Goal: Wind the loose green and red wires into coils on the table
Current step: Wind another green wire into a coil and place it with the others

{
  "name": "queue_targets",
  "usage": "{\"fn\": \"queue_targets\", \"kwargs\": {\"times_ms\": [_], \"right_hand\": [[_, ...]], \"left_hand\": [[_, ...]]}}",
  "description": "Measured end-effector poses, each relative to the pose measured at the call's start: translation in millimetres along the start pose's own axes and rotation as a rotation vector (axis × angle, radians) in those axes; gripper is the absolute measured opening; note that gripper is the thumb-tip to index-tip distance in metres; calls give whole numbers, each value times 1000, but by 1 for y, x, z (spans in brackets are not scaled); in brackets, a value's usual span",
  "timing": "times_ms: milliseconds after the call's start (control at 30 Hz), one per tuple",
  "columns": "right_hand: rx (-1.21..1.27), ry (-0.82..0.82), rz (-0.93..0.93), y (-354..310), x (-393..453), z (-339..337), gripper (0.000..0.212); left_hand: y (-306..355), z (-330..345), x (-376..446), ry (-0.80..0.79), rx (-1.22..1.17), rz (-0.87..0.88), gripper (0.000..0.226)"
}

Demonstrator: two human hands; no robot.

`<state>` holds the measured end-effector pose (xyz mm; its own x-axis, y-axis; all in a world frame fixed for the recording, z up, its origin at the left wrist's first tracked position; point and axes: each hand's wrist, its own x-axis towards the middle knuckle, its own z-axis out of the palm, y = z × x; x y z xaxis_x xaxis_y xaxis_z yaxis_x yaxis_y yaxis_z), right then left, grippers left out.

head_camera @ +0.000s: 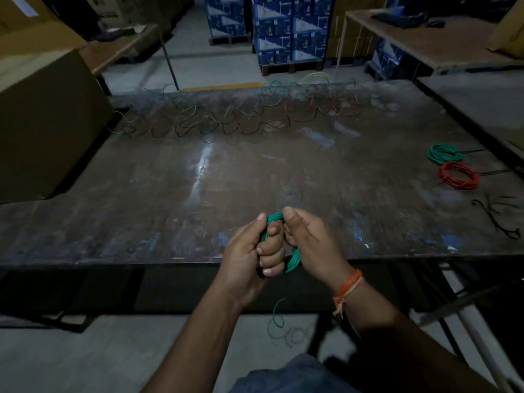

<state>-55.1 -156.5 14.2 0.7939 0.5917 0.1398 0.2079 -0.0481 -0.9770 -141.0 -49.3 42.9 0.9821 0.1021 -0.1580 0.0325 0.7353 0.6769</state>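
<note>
Both hands grip the green coil (pixel 292 263) low centre of frame, over the near bench (pixel 170 194) edge: left hand (pixel 252 251) fingers curled through it, right hand (pixel 312 242) pinching its top. Loose tail (pixel 276 316) hangs below toward the floor.

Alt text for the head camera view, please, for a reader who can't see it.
Both hands, left hand and right hand, grip a green wire coil above the near edge of a worn table. Loose green and red wires sprawl along its far edge; a finished green coil and red coil lie at right.
</note>
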Motion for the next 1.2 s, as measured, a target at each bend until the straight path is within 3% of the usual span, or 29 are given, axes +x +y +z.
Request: {"fn": "queue_targets", "kwargs": {"times_ms": [200, 367, 467, 600, 767, 833, 900, 1033, 1133, 1200], "right_hand": [[6, -7, 30, -3, 0, -5, 62], [122, -31, 85, -5, -4, -4, 43], [148, -52, 100, -8, -5, -4, 42], [127, -63, 30, -14, -5, -8, 40], [121, -222, 90, -4, -8, -32, 20], [79, -268, 98, 7, -13, -49, 7], [20, -240, 90, 21, -18, -65, 9], [-15, -101, 75, 37, -28, -82, 10], [-152, -148, -40, 26, -36, -72, 12], [-232, -200, -149, 10, -39, -60, 10]], "left_hand": [[0, 3, 0, 42, 349, 108, 34], [-3, -4, -1, 35, 745, 281, 38], [-6, -6, -1, 63, 824, 352, 39], [-10, -4, -1, 91, 492, 257, 37], [3, -8, 1, 104, -185, 104, 37], [14, -24, 2, 79, -379, 112, 37], [23, -40, -1, 67, -493, 158, 36], [31, -51, -3, 125, -513, 247, 38], [24, -44, 0, 196, -390, 287, 37], [16, -36, 5, 314, -183, 330, 34]]}}
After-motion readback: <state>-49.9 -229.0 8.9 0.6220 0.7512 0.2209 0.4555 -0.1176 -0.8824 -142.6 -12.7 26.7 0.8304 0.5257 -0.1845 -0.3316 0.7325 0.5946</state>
